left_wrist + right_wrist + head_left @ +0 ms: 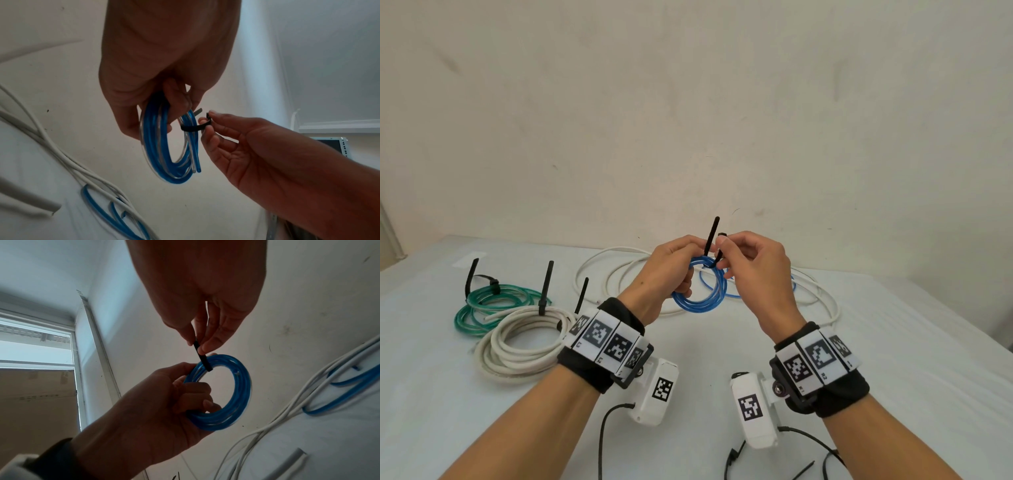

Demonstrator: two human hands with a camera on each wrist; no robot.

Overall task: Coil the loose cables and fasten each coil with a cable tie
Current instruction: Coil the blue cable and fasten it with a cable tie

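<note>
Above the table (722, 342): blue coil (700, 291) gripped by left hand (667, 274), black cable tie (710, 243) pinched by right hand (753, 267); fastening under way, tail apparently awaits threading and cinching.

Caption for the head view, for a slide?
Left hand holds a blue cable coil while right hand wraps a black tie around it.

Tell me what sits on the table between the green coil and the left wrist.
In the head view, the tied white coil lies between the green coil and the wrist of the left hand.
</note>
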